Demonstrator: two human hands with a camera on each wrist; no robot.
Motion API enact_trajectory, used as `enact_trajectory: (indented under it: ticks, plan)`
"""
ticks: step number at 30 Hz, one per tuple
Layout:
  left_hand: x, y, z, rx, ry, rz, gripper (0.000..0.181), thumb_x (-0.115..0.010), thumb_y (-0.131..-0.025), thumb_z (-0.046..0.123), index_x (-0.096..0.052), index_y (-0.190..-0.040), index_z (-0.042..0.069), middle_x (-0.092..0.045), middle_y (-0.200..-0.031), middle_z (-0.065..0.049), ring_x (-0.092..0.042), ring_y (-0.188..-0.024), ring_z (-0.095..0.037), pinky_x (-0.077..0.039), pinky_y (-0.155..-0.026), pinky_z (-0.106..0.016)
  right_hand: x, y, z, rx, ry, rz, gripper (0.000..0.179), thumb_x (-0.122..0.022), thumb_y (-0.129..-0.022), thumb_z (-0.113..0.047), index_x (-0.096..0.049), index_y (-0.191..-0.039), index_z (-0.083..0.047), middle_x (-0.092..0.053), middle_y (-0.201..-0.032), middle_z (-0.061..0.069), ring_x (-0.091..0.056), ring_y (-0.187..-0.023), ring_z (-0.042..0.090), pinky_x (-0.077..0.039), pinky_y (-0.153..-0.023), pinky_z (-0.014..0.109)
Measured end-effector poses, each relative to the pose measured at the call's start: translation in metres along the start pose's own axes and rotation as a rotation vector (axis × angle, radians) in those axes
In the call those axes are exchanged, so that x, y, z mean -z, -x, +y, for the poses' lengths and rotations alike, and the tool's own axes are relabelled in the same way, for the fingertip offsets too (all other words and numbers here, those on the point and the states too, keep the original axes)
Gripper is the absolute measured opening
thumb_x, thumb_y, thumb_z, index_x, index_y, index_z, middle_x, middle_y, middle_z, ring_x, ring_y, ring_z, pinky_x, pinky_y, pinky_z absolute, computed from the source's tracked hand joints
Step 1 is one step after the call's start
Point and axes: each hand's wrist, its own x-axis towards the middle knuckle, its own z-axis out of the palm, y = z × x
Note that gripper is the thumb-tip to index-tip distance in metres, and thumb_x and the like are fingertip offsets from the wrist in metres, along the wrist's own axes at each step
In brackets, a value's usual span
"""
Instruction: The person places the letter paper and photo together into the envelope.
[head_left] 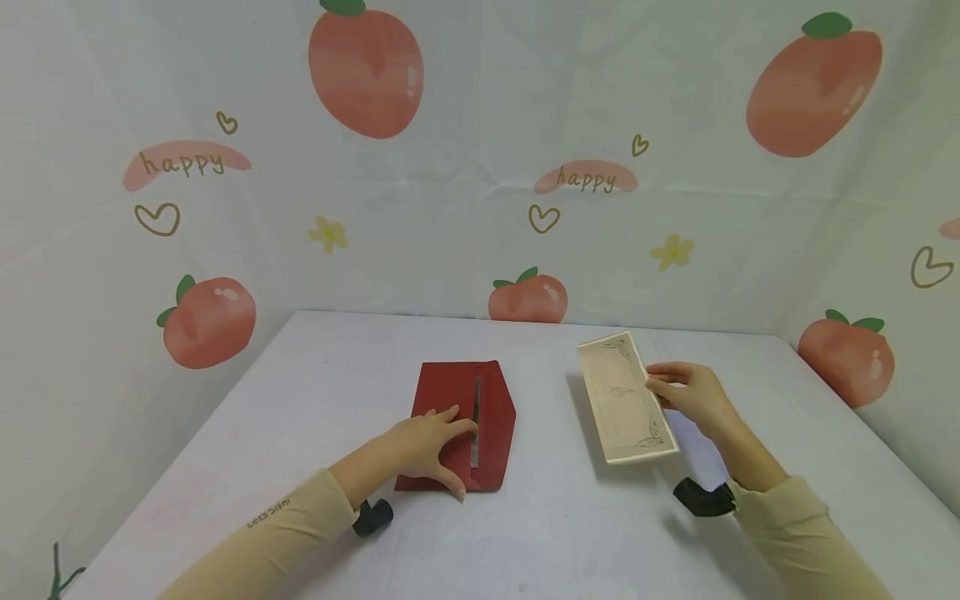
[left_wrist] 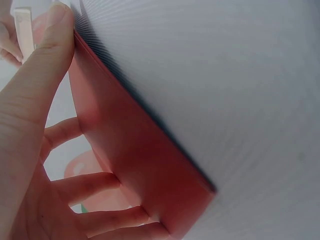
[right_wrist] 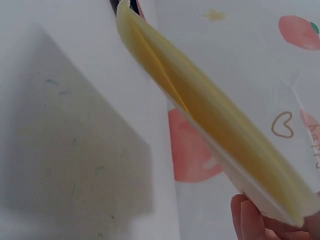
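Observation:
On the tabletop lies a red paper envelope (head_left: 442,382), its pointed flap (head_left: 498,433) turned to the right and a thin grey strip (head_left: 476,421) showing along the flap fold. My left hand (head_left: 422,446) rests across it with fingers spread. In the left wrist view the thumb is at one corner of the envelope (left_wrist: 135,145), and the other fingertips meet its far edge. My right hand (head_left: 697,400) pinches a cream folded card (head_left: 615,396) by its right edge, tilted above the table. Dark scrollwork decorates its face. From the right wrist, the card (right_wrist: 215,130) gapes along one side, yellowish inside.
A white cloth-covered table (head_left: 540,533) bears all this. Behind it hangs a white backdrop (head_left: 450,233) printed with peaches, hearts and "happy". Black wrist mounts (head_left: 703,497) stick out under both cuffs. The card's shadow (right_wrist: 80,130) falls on the white surface.

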Motion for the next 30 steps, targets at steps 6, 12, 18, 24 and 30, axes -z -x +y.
enact_trajectory:
  ticks: [6,12,18,24,30]
  plan:
    - [0.0,0.0,0.0,-0.001,-0.002,0.003,0.084,-0.076,-0.062,0.061,-0.045,-0.132,0.026,-0.037,-0.147,-0.017,-0.039,-0.127,-0.053,-0.041,-0.099,-0.058,-0.008,-0.001,-0.005,-0.005,-0.004,-0.01,0.039,-0.058,-0.091,-0.008,-0.051,-0.121,0.016,-0.065,-0.105,0.024,-0.06,-0.071,-0.003,-0.055,-0.065,0.016]
    - [0.001,0.001,0.001,-0.004,0.0,0.004,0.085,-0.077,-0.061,0.06,-0.045,-0.132,0.025,-0.037,-0.147,-0.018,-0.039,-0.127,-0.054,-0.041,-0.099,-0.059,-0.016,-0.003,-0.01,-0.006,-0.022,-0.023,0.039,-0.058,-0.09,-0.008,-0.051,-0.121,0.015,-0.065,-0.106,0.026,-0.061,-0.071,-0.001,-0.056,-0.066,0.018]
    - [0.002,0.001,0.002,0.009,0.02,-0.008,0.084,-0.077,-0.062,0.059,-0.045,-0.132,0.026,-0.036,-0.148,-0.017,-0.037,-0.129,-0.053,-0.04,-0.099,-0.059,-0.023,-0.003,-0.014,0.005,-0.03,-0.049,0.039,-0.058,-0.091,-0.008,-0.051,-0.121,0.015,-0.062,-0.109,0.028,-0.063,-0.075,0.003,-0.056,-0.069,0.02]
    - [0.001,0.001,0.002,0.0,0.015,0.003,0.083,-0.077,-0.062,0.059,-0.046,-0.131,0.026,-0.037,-0.147,-0.018,-0.039,-0.127,-0.054,-0.041,-0.099,-0.059,-0.03,-0.004,-0.018,-0.003,-0.026,-0.063,0.038,-0.058,-0.091,-0.009,-0.052,-0.122,0.012,-0.062,-0.11,0.027,-0.063,-0.077,0.005,-0.056,-0.07,0.021]
    - [0.002,0.001,0.001,-0.004,0.02,0.005,0.083,-0.077,-0.062,0.059,-0.046,-0.131,0.025,-0.037,-0.147,-0.018,-0.038,-0.127,-0.054,-0.041,-0.098,-0.059,-0.038,-0.004,-0.022,-0.006,-0.048,-0.074,0.038,-0.059,-0.09,-0.008,-0.052,-0.122,0.012,-0.061,-0.11,0.029,-0.065,-0.078,0.008,-0.057,-0.071,0.024]
